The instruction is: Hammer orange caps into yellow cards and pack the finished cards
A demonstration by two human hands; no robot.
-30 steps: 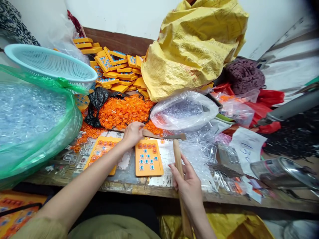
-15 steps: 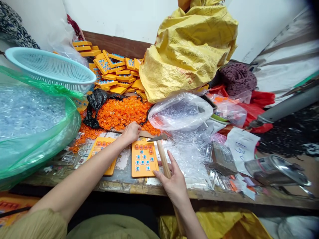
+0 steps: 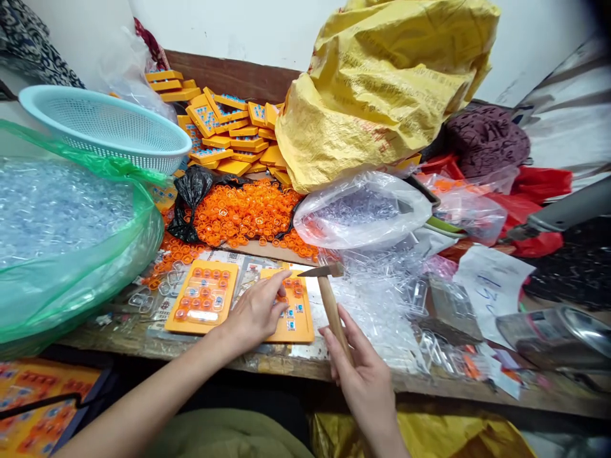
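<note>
A cluttered wooden table (image 3: 453,385) is carrying all the main elements. A crumpled yellow sack (image 3: 377,108) is rising at the back. At the far left, a green plastic bag (image 3: 71,292) is holding a mass of small clear pieces, and a light-blue basket (image 3: 109,121) is standing just behind it. A heap of orange panels (image 3: 238,137) is lying between the basket and the sack. In front of these, a white plastic bag (image 3: 344,236) is lying open beside a mound of orange rings (image 3: 243,213), which is spilling from a black bag (image 3: 191,203).

A hammer (image 3: 331,305) is slanting upward, its head standing over the upper corner of the nearer panel. The right hand (image 3: 360,375) is gripping its wooden handle. The left hand (image 3: 258,308) is covering the left part of that panel, thumb and forefinger standing apart; whether it is holding a small piece cannot be told. This nearer panel (image 3: 304,327) is lying flat at the front of the table, and a second panel (image 3: 191,325) is lying just beyond the left hand. Orange caps (image 3: 214,273) are sitting in both, while blue-centred squares (image 3: 299,308) are showing uncapped in the nearer one.
</note>
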